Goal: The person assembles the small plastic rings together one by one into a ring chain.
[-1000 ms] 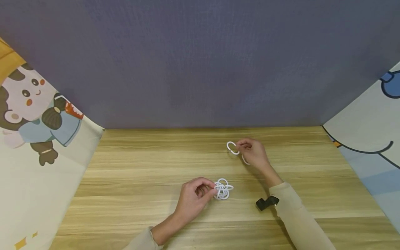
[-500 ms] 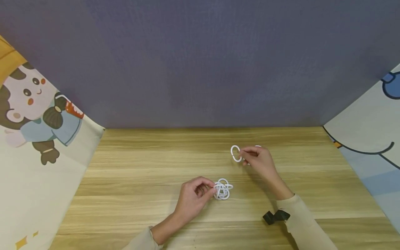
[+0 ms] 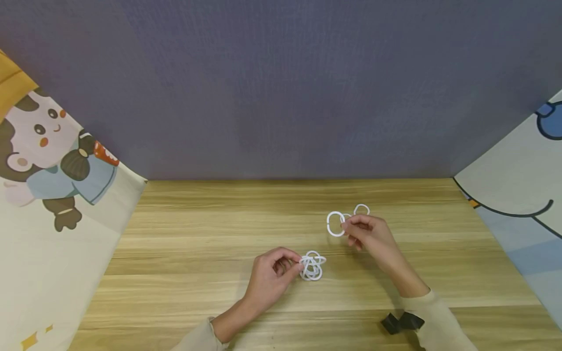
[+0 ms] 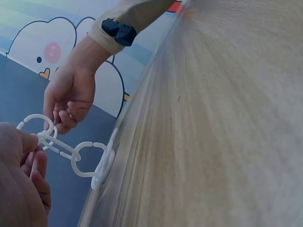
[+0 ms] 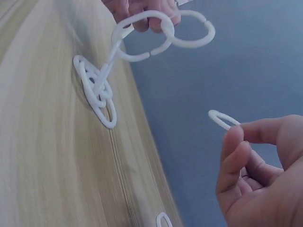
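Observation:
A single open-ended white plastic chain link [image 3: 328,225] is pinched between the thumb and index finger of my right hand [image 3: 373,239], raised over the table. My left hand [image 3: 270,275] pinches one end of a short chain of white links [image 3: 312,272]. In the left wrist view the linked chain [image 4: 83,174] hangs from those fingers, its far links touching the tabletop. The right wrist view shows the held link [image 5: 214,115] apart from the chain, seen nearly edge-on. Part of each held link is hidden by fingertips.
A loose white link [image 3: 362,205] lies on the wooden table [image 3: 197,224] behind my right hand, with another white link [image 3: 347,214] partly covered by that hand. A dark grey panel [image 3: 281,97] rises at the table's back, between printed side panels.
My right hand has moved toward me and slightly right with the link, which now faces the head camera more fully. Loose links behind it have come into view. My left hand stays nearly still.

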The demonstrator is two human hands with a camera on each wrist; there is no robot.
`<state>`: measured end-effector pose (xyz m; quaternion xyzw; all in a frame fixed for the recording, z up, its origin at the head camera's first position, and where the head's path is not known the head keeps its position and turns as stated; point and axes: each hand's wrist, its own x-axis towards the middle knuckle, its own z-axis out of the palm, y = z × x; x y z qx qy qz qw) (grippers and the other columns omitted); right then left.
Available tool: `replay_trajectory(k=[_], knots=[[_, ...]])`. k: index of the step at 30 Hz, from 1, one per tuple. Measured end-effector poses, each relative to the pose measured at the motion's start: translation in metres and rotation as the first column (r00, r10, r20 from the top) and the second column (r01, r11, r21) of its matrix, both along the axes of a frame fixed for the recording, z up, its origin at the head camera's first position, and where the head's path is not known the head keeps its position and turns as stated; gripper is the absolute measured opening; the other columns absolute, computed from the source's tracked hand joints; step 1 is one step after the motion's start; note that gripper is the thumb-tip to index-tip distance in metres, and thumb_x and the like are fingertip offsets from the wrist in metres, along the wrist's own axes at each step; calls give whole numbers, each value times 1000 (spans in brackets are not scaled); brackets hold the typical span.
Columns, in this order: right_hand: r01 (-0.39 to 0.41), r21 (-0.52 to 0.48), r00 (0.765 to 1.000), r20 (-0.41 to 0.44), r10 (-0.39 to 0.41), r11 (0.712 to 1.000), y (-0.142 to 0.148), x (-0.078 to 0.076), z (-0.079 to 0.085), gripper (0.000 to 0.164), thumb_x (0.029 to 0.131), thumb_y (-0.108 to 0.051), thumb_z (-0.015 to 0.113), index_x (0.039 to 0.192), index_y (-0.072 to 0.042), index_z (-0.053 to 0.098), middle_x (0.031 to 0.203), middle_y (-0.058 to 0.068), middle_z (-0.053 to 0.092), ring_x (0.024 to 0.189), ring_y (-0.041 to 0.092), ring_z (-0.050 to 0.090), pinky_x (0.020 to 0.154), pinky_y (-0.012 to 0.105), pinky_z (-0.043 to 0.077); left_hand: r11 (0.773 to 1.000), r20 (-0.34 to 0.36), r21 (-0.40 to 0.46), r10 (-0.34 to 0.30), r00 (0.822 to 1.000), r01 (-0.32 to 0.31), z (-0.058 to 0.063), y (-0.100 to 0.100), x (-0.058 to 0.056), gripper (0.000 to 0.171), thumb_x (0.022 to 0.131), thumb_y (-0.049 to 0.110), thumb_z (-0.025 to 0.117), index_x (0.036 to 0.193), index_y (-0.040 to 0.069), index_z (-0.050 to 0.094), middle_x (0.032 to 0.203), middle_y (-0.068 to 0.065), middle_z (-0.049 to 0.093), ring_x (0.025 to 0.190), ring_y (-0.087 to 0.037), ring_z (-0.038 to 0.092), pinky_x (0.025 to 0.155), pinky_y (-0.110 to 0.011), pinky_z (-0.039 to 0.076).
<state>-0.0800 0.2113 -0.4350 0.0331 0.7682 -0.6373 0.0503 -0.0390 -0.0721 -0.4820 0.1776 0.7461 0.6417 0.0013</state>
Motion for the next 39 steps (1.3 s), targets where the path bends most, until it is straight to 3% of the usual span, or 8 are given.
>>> replay_trajectory(k=[11, 21, 26, 33, 39], knots=[[-88, -62, 996, -33, 86, 994, 0, 20, 8, 13, 108, -9, 70, 101, 1, 70, 80, 2, 74, 58, 10, 59, 50, 22, 47, 1000, 5, 16, 1, 1000, -1, 0, 0, 0, 11, 93, 3, 88, 99, 8, 81, 83, 0, 73, 64, -1, 52, 55, -16, 42], [-193, -131, 981, -20, 192, 972, 0, 33, 9, 16, 110, -9, 66, 101, 5, 67, 81, -2, 73, 58, 6, 58, 50, 20, 46, 1000, 13, 5, 1, 1000, -1, 0, 0, -1, 11, 93, 4, 88, 99, 8, 81, 83, 0, 73, 64, -1, 53, 55, -16, 42], [-269, -158, 963, -29, 268, 950, -5, 39, 8, 13, 110, -7, 64, 99, -1, 70, 81, -2, 73, 58, 3, 57, 49, 17, 44, 1000, 12, 8, -2, 1000, 2, 0, 0, 0, 11, 93, 3, 88, 100, 8, 80, 83, 1, 73, 64, -1, 52, 55, -16, 41], [-331, -163, 943, -37, 330, 929, -15, 44, 5, 25, 108, -4, 64, 101, 20, 60, 80, -2, 72, 56, 2, 55, 47, 17, 43, 1000, 17, 1, 1, 1000, -1, 0, 0, -1, 11, 93, 3, 88, 99, 8, 80, 83, 0, 73, 64, -1, 52, 55, -16, 42], [-344, -167, 939, -40, 342, 924, -21, 47, 4, 20, 106, -3, 65, 99, 16, 63, 80, -1, 73, 55, 2, 57, 46, 17, 44, 1000, 12, -17, -7, 1000, 8, 0, -1, -1, 10, 94, 4, 87, 100, 8, 80, 84, -1, 74, 63, -1, 52, 54, -16, 42]])
